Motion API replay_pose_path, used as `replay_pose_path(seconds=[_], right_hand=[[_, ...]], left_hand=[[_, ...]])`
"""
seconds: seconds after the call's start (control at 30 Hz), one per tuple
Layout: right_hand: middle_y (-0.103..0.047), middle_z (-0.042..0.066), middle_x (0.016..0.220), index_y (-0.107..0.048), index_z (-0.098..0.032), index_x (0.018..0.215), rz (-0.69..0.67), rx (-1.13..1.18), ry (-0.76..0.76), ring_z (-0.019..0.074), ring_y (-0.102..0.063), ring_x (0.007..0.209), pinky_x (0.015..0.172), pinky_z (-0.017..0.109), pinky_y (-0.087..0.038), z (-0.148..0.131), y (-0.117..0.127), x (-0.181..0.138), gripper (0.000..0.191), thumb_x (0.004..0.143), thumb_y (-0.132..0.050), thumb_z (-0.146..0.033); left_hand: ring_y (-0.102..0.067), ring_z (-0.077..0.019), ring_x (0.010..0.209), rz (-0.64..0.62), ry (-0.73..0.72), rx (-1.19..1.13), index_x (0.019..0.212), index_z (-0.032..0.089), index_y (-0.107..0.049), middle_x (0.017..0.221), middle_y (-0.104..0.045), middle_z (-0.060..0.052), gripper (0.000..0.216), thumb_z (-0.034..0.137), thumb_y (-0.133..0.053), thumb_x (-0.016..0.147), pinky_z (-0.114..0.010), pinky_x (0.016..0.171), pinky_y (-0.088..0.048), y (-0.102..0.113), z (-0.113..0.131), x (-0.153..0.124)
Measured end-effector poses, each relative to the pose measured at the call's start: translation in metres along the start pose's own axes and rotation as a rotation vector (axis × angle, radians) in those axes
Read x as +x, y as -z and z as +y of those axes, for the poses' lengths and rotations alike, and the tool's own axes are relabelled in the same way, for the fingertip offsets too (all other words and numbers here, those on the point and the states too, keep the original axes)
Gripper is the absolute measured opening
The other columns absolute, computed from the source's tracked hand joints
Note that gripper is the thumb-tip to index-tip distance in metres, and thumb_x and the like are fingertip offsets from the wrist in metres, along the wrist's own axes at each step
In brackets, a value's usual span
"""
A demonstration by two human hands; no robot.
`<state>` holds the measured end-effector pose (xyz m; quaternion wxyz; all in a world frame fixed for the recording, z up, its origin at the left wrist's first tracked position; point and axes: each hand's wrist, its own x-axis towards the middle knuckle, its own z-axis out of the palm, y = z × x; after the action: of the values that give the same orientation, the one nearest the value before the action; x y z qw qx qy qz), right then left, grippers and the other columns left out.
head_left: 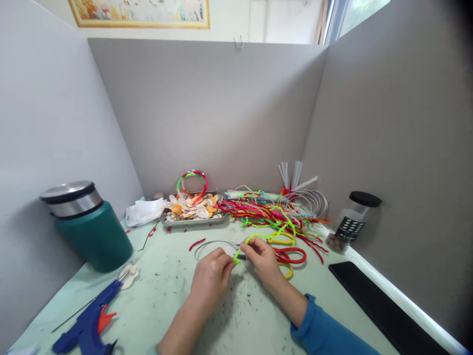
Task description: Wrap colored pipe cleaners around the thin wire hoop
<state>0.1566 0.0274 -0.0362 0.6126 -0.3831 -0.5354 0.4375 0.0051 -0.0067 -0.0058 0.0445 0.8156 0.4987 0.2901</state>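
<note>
The left hand [213, 273], at the lower centre of the frame, pinches one end of a lime-green pipe cleaner [254, 236] between thumb and fingertips. Just beside it, the right hand [263, 259] pinches the same strand a little farther along; from there it trails up and to the right toward a tangled pile of multicoloured pipe cleaners [260, 209]. Scissors with red handles [283, 250] and yellow handles [281, 242] lie beside and partly behind the right hand. A thin wire hoop [212, 241] curves behind the left hand, near a short red piece [196, 244].

Left of the pile, a metal tray [195, 223] holds orange and white flakes [201, 212], with a wrapped hoop [205, 186] standing on them. A teal bottle [92, 236] stands at the left of the frame, above a blue glue gun [90, 315] at lower left. A black-lidded jar [349, 229] leans at the right, near a long black slab [384, 308] at lower right.
</note>
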Motion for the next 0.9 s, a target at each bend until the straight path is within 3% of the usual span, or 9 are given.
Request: replay_pose_path(seconds=[0.2, 0.4, 0.67, 0.9], right_hand=[[-0.054, 0.0, 0.065, -0.055, -0.017, 0.068, 0.042, -0.151, 0.058, 0.0134, -0.049, 0.062, 0.058, 0.024, -0.039, 0.007, 0.002, 0.0, 0.02, 0.075, -0.062, -0.034], [-0.055, 0.0, 0.069, -0.056, -0.018, 0.071, 0.005, -0.4, 0.253, 0.0138, -0.051, 0.066, 0.061, 0.024, -0.039, -0.004, 0.005, -0.007, 0.014, 0.08, -0.058, -0.029], [-0.058, 0.003, 0.073, -0.06, -0.019, 0.08, -0.119, -0.463, 0.463, 0.0144, -0.054, 0.068, 0.063, 0.025, -0.041, -0.001, 0.006, -0.011, 0.007, 0.083, -0.054, -0.021], [-0.06, 0.003, 0.075, -0.06, -0.018, 0.08, -0.231, -0.492, 0.445, 0.0138, -0.055, 0.07, 0.064, 0.024, -0.04, -0.005, 0.004, -0.014, 0.009, 0.084, -0.052, -0.018]], left_hand=[[-0.055, -0.0131, 0.069, 0.044, -0.022, -0.106, 0.077, 0.018, -0.065, 0.074, -0.058, -0.003, 0.018, 0.02, -0.048, 0.083, -0.022, 0.062, -0.04, 0.004, 0.0, 0.003], [-0.056, -0.0121, 0.069, 0.13, -0.026, -0.193, 0.105, 0.019, -0.061, 0.078, -0.061, -0.004, 0.025, 0.02, -0.049, 0.083, -0.021, 0.063, -0.042, 0.004, -0.002, 0.003], [-0.057, -0.0121, 0.07, 0.202, -0.037, -0.259, 0.09, 0.018, -0.066, 0.078, -0.062, -0.004, 0.018, 0.02, -0.049, 0.084, -0.021, 0.063, -0.043, 0.003, -0.004, 0.006], [-0.058, -0.0124, 0.073, 0.206, -0.003, -0.279, 0.084, 0.017, -0.065, 0.077, -0.062, -0.003, 0.016, 0.018, -0.049, 0.083, -0.021, 0.065, -0.044, 0.005, -0.003, 0.006]])
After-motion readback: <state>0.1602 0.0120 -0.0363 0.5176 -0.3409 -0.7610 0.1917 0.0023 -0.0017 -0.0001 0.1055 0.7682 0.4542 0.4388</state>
